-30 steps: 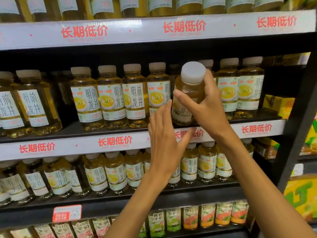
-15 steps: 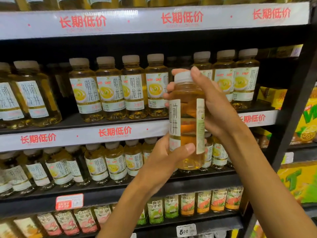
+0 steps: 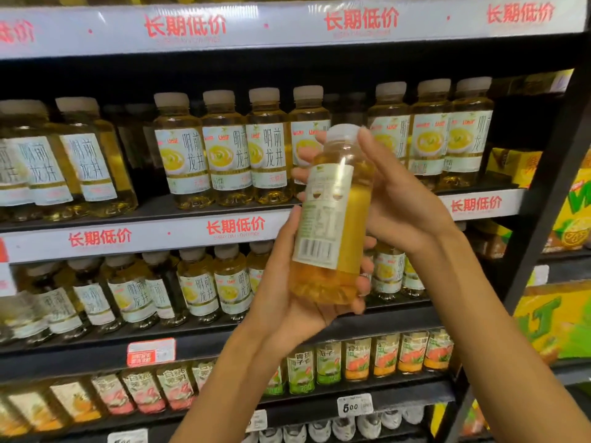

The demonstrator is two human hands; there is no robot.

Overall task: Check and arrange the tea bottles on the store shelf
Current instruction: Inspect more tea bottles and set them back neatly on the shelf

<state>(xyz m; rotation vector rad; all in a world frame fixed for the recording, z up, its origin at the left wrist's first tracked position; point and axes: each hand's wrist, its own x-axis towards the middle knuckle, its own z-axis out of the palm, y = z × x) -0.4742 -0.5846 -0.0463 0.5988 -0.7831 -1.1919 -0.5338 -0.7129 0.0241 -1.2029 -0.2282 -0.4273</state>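
Note:
A clear tea bottle of yellow tea with a white cap is held in front of the shelf, tilted slightly, its back label and barcode facing me. My left hand cradles its base from below, fingers curled round the bottom. My right hand grips its upper body from the right, fingers wrapping behind near the cap. A row of matching tea bottles stands upright on the middle shelf, with a gap behind the held bottle. More tea bottles fill the shelf below.
Small juice bottles line a lower shelf with a price tag. A black upright post bounds the shelf on the right; yellow drink cartons sit beyond it. Another shelf edge runs overhead.
The bottle was lifted off the middle shelf and brought toward me. It has been turned so its back label faces me. My left hand moved under its base.

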